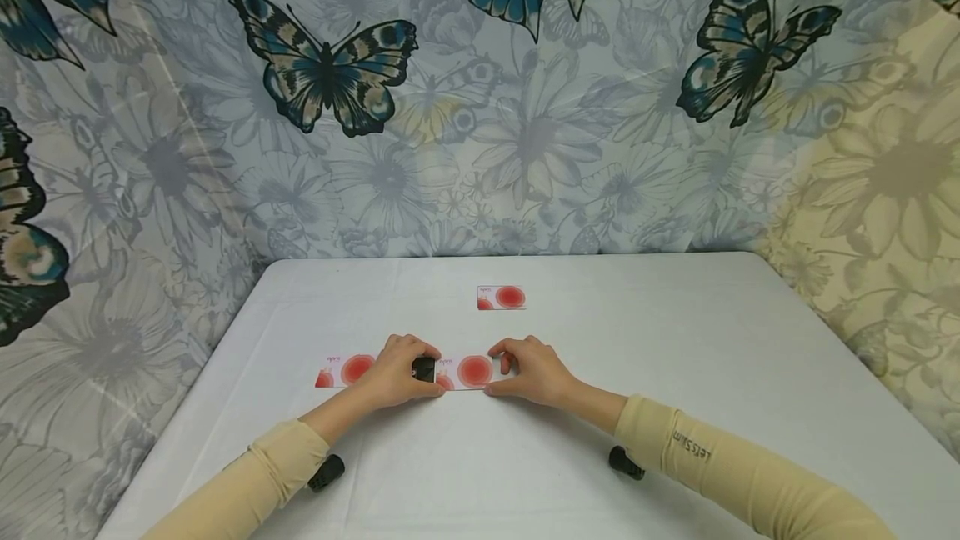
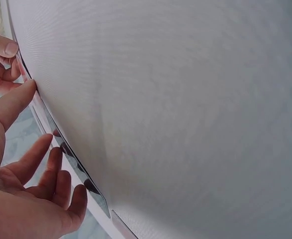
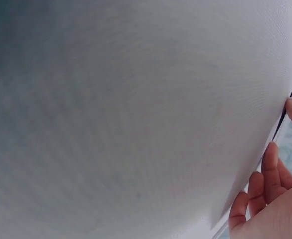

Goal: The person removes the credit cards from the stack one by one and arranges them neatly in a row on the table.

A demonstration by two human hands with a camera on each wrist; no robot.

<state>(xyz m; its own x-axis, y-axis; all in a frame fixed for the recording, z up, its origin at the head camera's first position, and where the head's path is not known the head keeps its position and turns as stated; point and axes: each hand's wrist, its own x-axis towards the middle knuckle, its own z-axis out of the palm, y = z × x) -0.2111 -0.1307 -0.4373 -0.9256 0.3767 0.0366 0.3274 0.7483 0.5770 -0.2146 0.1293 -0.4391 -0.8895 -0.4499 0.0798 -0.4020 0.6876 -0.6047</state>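
Both hands hold a white card with a red round print [image 1: 475,372] by its ends, low over the white table. My left hand [image 1: 401,373] has its thumb at the near edge and forefinger at the far edge of the card's left end. At the right end, my right hand [image 1: 536,372] does the same with thumb and forefinger. Under the left palm lies a dark glossy flat piece [image 1: 423,369], mostly hidden; in the left wrist view its shiny surface [image 2: 81,172] mirrors the fingers. A similar printed card [image 1: 345,371] lies just left of that hand, partly covered.
Another red-printed card [image 1: 502,297] lies farther back on the white-covered table [image 1: 675,315]. Behind the table hangs a cloth with butterflies and flowers [image 1: 525,148]. A black device sits at each wrist, one near the left sleeve [image 1: 327,473], one near the right [image 1: 626,462].
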